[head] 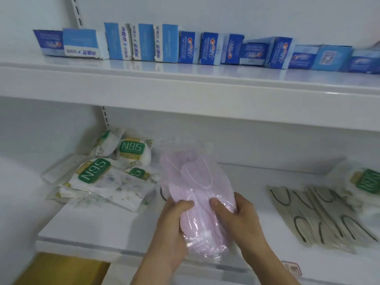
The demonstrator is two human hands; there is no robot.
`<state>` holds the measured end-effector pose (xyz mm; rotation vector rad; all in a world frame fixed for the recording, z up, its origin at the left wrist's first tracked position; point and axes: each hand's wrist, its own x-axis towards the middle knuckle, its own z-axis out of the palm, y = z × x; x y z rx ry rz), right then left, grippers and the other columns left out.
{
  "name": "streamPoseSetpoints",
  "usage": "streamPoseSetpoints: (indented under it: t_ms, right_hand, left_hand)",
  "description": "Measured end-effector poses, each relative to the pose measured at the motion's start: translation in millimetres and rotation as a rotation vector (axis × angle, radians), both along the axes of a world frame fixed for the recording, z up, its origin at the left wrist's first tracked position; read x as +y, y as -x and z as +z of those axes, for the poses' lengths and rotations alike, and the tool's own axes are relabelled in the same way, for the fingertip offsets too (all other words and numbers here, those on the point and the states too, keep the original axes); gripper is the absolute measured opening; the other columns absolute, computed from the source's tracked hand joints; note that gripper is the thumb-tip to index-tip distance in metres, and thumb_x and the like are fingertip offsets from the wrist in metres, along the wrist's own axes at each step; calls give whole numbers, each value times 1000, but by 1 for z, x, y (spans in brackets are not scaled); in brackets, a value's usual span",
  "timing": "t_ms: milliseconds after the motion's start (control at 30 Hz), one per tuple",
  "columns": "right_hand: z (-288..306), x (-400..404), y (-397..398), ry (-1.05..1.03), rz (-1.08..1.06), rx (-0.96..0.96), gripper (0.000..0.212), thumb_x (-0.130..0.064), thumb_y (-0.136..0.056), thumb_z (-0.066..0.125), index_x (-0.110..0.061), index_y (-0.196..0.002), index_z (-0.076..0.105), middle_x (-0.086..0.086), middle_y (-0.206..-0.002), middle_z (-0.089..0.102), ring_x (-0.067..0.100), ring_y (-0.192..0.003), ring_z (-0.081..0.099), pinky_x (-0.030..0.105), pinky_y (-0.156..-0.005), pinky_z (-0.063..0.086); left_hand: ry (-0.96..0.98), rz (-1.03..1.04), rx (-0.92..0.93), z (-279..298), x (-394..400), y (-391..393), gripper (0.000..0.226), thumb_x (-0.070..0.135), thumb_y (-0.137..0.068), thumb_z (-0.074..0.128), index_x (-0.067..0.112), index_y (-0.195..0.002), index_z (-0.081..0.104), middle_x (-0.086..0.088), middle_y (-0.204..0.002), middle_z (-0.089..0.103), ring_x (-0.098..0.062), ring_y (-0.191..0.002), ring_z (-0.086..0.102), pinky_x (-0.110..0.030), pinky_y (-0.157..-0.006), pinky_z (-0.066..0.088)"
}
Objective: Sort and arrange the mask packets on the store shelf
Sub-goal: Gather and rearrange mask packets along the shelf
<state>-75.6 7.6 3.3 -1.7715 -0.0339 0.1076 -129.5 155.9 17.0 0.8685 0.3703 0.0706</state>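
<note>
1. In hand: pink packet (pixel 197 194), clear wrap w/ pink masks inside, held upright-ish over the front-centre of the lower shelf (pixel 127 221). Its top end leans toward the back wall; its lower end hangs past the shelf's front lip.
2. Left hand (pixel 172 227): grasping the packet's left edge, thumb on the front face, fingers hidden behind. Right hand (pixel 236 219): grasping the right edge the same way. Neither is released or clenched on nothing.
3. Done so far (judged): N95 packets (pixel 111 171) gathered at the shelf's left, but only as a loose heap; they overlap at odd angles, some tilted against the back wall. Grouped, not squared up.
4. Beige packets (pixel 320 214), dark ear loops showing, lie fanned flat at the right, well apart from the N95 heap. Blurred; count can't be told.
5. Stray: one more N95 packet (pixel 368 182) sits at far right, near the beige fan, i.e. apart from its own kind. Prob. not yet sorted.
6. Left to do (judged): set the pink packet in the bare middle gap, move the stray N95 left, straighten both piles. Approx. midway.
7. Not part of task: toothpaste boxes (pixel 185 48) in a row on the upper shelf (pixel 185 87).
</note>
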Motion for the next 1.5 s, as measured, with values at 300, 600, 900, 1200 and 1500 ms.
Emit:
streamPoseSetpoints:
  t_ms: [300,600,900,1200,1500]
  right_hand:
    - [11,-166,68,-241,-473,-102,18,-31,-76,81,-15,-77,72,-1,-66,71,12,-58,64,24,-51,49]
    - [6,-404,174,-249,-988,-161,13,-3,-78,83,-12,-83,73,-6,-68,74,3,-59,67,12,-52,48]
    - [-18,-578,259,-286,-1308,-139,38,-22,-58,85,-8,-90,73,3,-73,77,15,-67,73,26,-57,56]
    - [-33,-730,238,-309,-1561,-184,18,-1,-74,85,-5,-84,70,3,-65,71,22,-63,64,34,-62,51]
    - [-2,-918,145,-263,-1603,-300,19,-5,-78,82,-10,-92,70,0,-66,73,24,-64,69,36,-60,56]
  left_hand:
    - [-142,-387,-115,5,-191,1,50,-15,-86,55,12,-128,62,-20,-110,74,-39,-100,73,-50,-83,60]
    - [-54,-616,-60,5,-444,64,38,-10,-84,59,8,-117,68,-25,-100,75,-36,-85,75,-43,-68,61]
    - [-179,-849,-55,-7,-644,117,45,-7,-84,72,12,-124,65,-17,-106,76,-37,-96,74,-55,-90,57]
    - [-213,-936,3,-20,-805,84,32,-2,-91,66,10,-120,67,-15,-97,78,-37,-90,74,-53,-84,59]
    - [-43,-1067,5,11,-1000,-13,31,4,-93,59,5,-123,65,-24,-106,74,-43,-96,73,-59,-90,56]
